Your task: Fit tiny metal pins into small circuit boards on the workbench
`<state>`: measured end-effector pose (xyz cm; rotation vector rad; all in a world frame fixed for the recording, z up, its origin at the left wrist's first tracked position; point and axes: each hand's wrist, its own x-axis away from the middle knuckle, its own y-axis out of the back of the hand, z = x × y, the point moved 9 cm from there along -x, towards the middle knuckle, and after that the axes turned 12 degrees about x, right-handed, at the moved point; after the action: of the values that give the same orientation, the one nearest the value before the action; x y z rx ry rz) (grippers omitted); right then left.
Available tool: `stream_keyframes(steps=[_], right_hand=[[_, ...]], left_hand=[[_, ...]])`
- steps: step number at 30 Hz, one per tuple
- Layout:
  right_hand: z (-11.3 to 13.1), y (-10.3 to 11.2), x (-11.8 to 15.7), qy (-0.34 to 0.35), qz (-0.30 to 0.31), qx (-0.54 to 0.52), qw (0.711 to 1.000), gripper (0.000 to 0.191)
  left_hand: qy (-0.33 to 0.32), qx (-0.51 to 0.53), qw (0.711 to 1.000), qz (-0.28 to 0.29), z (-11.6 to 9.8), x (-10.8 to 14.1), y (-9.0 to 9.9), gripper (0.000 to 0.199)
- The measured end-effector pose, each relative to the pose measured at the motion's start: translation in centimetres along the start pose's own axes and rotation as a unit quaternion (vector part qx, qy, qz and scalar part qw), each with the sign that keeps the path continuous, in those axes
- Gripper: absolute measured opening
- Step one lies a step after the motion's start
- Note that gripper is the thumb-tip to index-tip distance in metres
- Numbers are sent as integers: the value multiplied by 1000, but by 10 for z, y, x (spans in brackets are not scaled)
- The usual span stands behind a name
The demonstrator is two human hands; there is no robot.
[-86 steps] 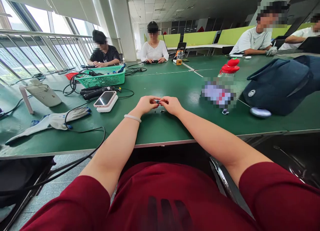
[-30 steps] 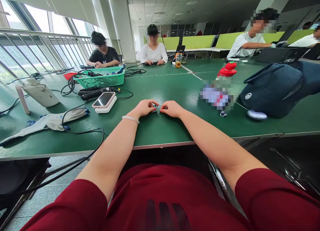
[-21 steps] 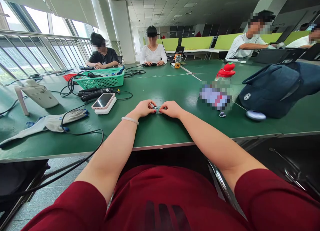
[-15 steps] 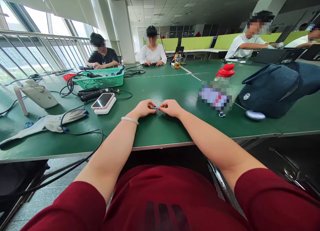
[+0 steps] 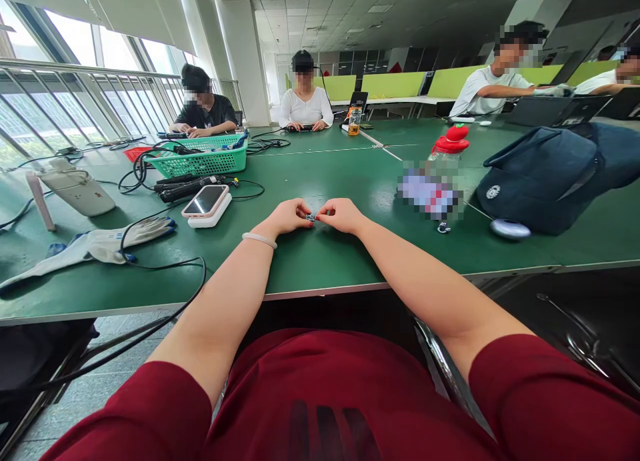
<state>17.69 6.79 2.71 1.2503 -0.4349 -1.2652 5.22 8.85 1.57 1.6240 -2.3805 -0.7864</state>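
A small silvery metal piece (image 5: 311, 217) is held between my two hands, just above the green table (image 5: 345, 268). My left hand (image 5: 290, 217) pinches it from the left with thumb and fingers, a pale band round the wrist. From the right, the fingertips of my right hand (image 5: 343, 216) are closed on its other side. The piece is too small for its exact shape to be made out.
To the left lie a phone (image 5: 207, 201) on a white box, a glove (image 5: 110, 242), black cables and a green basket (image 5: 200, 162). On the right are a red-topped bottle (image 5: 450, 141), a dark blue bag (image 5: 545, 178) and a round white object (image 5: 510, 230). Several people sit beyond.
Both of my hands stay nearly in place, still closed at the small metal piece, which has shifted very slightly. At the far right, a person's gloved hand has moved a little.
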Motion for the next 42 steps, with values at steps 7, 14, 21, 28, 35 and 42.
stream_keyframes(steps=[7, 14, 21, 28, 35, 42], right_hand=[[1, -3, -1, 8, 9, 10, 1000, 14], [-4, -8, -2, 2, 29, 15, 999, 16], [-3, -10, -1, -2, 44, 18, 999, 15], [8, -16, 5, 43, 113, -14, 993, 13], [-9, -16, 1, 18, 110, 21, 994, 14], [-15, -20, -2, 2, 104, 23, 994, 8]], left_hand=[[-1, -10, 1000, 5, 1, -1, -1, 32], [-2, -13, 1000, 13, 4, -3, -1, 34], [2, -18, 1000, 14, 2, -2, -1, 33], [3, -16, 1000, 17, 1, -2, -2, 34], [-1, -18, 1000, 11, 0, -2, -2, 33], [-1, -22, 1000, 11, 2, -3, 0, 33]])
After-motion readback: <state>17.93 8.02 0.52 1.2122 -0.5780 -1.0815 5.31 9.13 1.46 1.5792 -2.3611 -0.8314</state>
